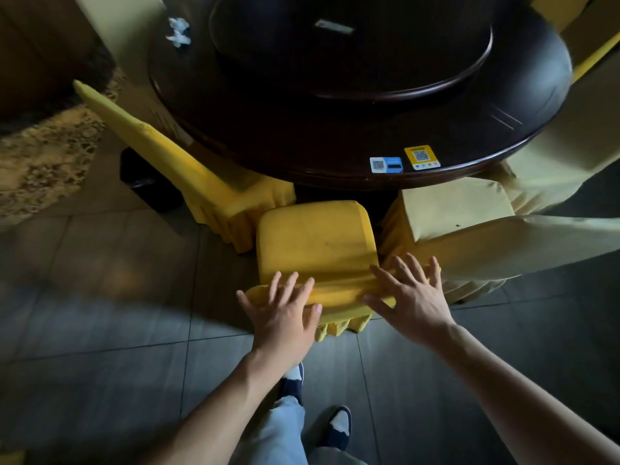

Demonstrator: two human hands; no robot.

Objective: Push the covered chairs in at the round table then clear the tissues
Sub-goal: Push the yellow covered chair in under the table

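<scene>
Yellow and blue QR stickers (404, 160), unreadable

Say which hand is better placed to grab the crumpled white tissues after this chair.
Left. The crumpled white tissues lie on the dark round wooden table's far left edge. Both the left hand and right hand rest open on the yellow-covered chair.

Table (352, 135): far side cut by top edge. Right chair (503, 229): runs off right edge. Middle chair (318, 243): front goes under table's near edge, hidden. Stickers (404, 161) at near edge: print too small to read. Tissues (178, 31) at far left edge: blurred, count unclear.
</scene>
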